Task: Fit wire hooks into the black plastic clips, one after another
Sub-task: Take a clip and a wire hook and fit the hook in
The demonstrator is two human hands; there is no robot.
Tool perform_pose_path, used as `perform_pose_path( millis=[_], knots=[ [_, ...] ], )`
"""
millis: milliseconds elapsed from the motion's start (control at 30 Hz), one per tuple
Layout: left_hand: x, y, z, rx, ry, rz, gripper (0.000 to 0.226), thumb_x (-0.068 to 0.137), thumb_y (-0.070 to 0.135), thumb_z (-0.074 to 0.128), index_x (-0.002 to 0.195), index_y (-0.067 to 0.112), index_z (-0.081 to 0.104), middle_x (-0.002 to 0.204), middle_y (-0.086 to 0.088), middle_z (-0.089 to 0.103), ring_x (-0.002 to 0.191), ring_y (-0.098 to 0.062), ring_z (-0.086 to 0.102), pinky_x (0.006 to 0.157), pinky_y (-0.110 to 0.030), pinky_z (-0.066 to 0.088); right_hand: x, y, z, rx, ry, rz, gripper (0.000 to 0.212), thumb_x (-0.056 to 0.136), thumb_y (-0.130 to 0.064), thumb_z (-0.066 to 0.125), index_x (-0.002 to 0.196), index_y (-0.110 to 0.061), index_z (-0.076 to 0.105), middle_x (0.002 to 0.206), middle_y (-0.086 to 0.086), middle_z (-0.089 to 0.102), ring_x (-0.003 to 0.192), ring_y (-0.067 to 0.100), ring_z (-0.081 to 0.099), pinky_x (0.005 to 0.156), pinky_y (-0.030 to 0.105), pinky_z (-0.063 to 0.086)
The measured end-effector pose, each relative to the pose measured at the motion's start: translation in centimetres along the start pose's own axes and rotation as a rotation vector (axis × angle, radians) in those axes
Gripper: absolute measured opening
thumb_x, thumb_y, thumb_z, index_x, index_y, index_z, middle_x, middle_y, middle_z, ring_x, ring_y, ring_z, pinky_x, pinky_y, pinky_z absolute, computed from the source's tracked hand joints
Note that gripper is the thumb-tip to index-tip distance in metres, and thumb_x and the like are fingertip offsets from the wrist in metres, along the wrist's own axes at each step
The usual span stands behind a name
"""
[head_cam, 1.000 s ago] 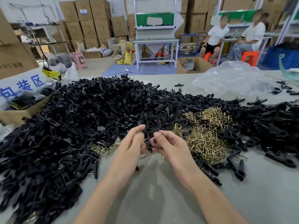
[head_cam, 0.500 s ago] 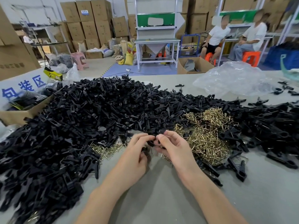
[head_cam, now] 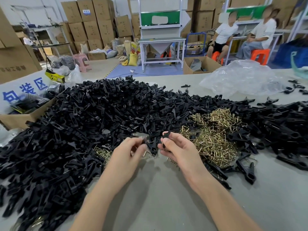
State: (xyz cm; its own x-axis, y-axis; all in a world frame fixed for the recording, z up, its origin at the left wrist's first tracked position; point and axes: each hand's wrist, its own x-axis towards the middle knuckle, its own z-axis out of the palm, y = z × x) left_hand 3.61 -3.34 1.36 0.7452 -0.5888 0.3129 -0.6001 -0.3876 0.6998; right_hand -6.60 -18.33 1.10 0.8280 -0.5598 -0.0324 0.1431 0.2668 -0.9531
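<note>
Beside the heap of brassy wire hooks (head_cam: pixel 215 137), left hand (head_cam: pixel 129 151) and right hand (head_cam: pixel 180 148) had parted, each pinching a black plastic clip (head_cam: pixel 151 146) (hook seemingly unfitted).

Left hand (head_cam: pixel 129 153) and right hand (head_cam: pixel 179 150) close together — fingers (head_cam: pixel 168 145) curled, pinching.

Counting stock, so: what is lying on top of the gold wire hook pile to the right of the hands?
A few black clips lie on the hook pile, mostly towards its right edge. Whether more clips are buried beneath the hooks cannot be seen; the tangle covers everything underneath.
</note>
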Motion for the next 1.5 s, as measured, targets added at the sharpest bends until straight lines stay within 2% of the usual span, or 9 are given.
perform_pose_path(
  millis=[100,233,400,600,933,1133,1300,1433,1500],
  knots=[
    [-0.1,1.7,0.3,-0.361,0.054,-0.125,0.021,0.097,0.024,0.062,0.112,0.037,0.068,0.089,0.020,0.072,0.072,0.007,0.059,0.071,-0.006,0.044,-0.3,0.0,0.0,-0.027,-0.062,-0.001,0.019,0.097,-0.009,0.065,0.111,-0.018,0.073,0.105,0.004,0.076,0.100,0.017,0.074,0.085,0.025,0.059],
    [-0.4,2.8,0.6,-0.596,0.031,-0.189,0.029,0.096,0.013,0.064,0.121,0.029,0.066,0.097,0.004,0.071,0.080,0.002,0.063,0.075,-0.010,0.048,-0.4,0.0,0.0,-0.081,-0.106,-0.016,0.022,0.094,-0.013,0.069,0.113,-0.023,0.074,0.105,0.004,0.077,0.105,0.015,0.072,0.088,0.025,0.058],
    [-0.5,3.3,1.0,-0.643,0.025,-0.196,0.023,0.094,0.006,0.065,0.113,0.018,0.068,0.104,-0.004,0.074,0.087,-0.005,0.067,0.076,-0.013,0.051,-0.5,0.1,0.2,-0.061,-0.118,-0.031,0.021,0.094,-0.008,0.069,0.112,-0.018,0.074,0.104,0.008,0.077,0.103,0.021,0.073,0.091,0.032,0.059],
    [-0.6,3.2,0.9,-0.661,0.044,-0.176,0.021,0.093,0.006,0.066,0.110,0.018,0.070,0.095,0.002,0.076,0.080,-0.001,0.068,0.072,-0.011,0.050,-0.5,0.0,0.2,-0.048,-0.133,-0.046,0.020,0.094,-0.008,0.069,0.111,-0.015,0.074,0.101,0.010,0.077,0.096,0.018,0.074,0.086,0.027,0.058],
    [-0.6,3.1,0.6,-0.573,0.009,-0.123,0.020,0.094,0.008,0.065,0.109,0.018,0.074,0.086,0.009,0.076,0.070,0.005,0.064,0.069,-0.007,0.046,-0.7,-0.1,0.0,-0.029,-0.181,-0.057,0.023,0.093,-0.007,0.068,0.115,-0.011,0.073,0.105,0.018,0.074,0.093,0.019,0.073,0.081,0.024,0.058],
    [-0.7,3.1,0.7,-0.455,-0.009,-0.048,0.024,0.097,0.004,0.061,0.110,0.018,0.074,0.087,0.013,0.069,0.071,0.010,0.059,0.071,-0.005,0.042,-0.6,-0.2,-0.3,-0.079,-0.219,-0.078,0.041,0.086,-0.015,0.073,0.126,-0.027,0.068,0.090,0.011,0.071,0.088,0.018,0.073,0.081,0.029,0.059],
    [-0.3,2.5,0.7,-0.461,0.085,-0.098,0.021,0.099,0.016,0.060,0.113,0.029,0.067,0.091,0.014,0.075,0.083,0.002,0.067,0.076,-0.012,0.049,-0.6,-0.4,-0.3,-0.066,-0.183,-0.130,0.022,0.081,-0.020,0.076,0.102,-0.028,0.076,0.082,-0.002,0.070,0.080,0.012,0.072,0.073,0.022,0.058],
    [-0.2,0.7,0.4,-0.106,0.066,-0.124,0.008,0.099,0.029,0.058,0.099,0.036,0.062,0.090,0.014,0.069,0.080,0.004,0.060,0.071,-0.010,0.044,-0.1,-0.6,-0.8,-0.003,-0.040,-0.165,0.025,0.073,-0.025,0.077,0.098,-0.024,0.077,0.089,0.002,0.065,0.085,0.018,0.070,0.074,0.023,0.059],
    [-0.5,0.2,0.6,0.169,-0.054,-0.058,0.009,0.098,0.036,0.056,0.106,0.035,0.060,0.102,0.014,0.059,0.090,0.002,0.054,0.086,-0.018,0.045,0.2,-0.6,-1.0,0.057,-0.007,-0.164,0.021,0.075,-0.021,0.077,0.097,-0.023,0.076,0.086,-0.005,0.068,0.084,0.017,0.070,0.076,0.024,0.060]
  ],
)
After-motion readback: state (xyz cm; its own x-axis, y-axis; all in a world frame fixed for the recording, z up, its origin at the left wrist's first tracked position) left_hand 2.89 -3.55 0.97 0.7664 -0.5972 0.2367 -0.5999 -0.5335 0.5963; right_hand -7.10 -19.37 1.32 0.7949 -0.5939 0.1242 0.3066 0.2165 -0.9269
